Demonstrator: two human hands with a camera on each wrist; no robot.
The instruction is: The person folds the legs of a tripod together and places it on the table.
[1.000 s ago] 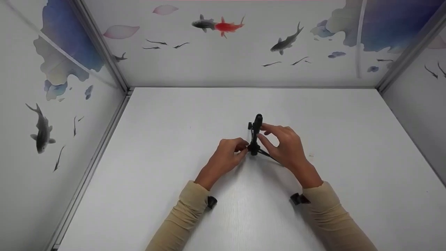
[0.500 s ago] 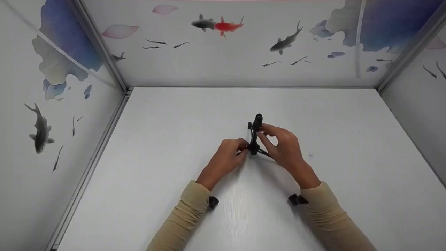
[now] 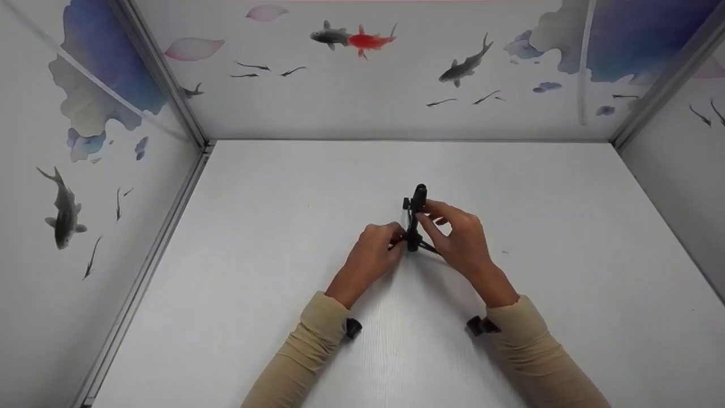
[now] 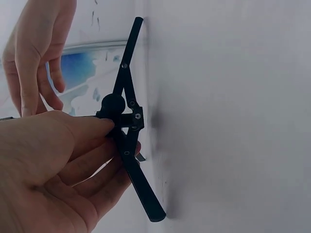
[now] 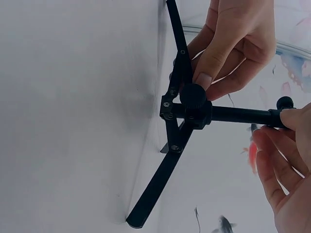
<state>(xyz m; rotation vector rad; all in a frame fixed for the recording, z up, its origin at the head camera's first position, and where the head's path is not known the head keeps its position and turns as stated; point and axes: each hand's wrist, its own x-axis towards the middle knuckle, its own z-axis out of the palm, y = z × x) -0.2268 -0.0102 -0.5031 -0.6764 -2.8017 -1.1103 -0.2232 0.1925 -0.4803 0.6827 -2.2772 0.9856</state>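
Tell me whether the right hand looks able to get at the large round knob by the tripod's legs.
Probably yes: the knob shows a bare outer face and the right hand holds the column above, though the left hand, thumb at the knob's edge, may crowd it.

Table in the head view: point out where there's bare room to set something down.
Bare: the table left of the left hand, out to the left wall; the strip between the tripod and the back wall; the wide area from the right hand to the right wall, bar small marks. Crowded: the middle, where both hands hold the tripod.
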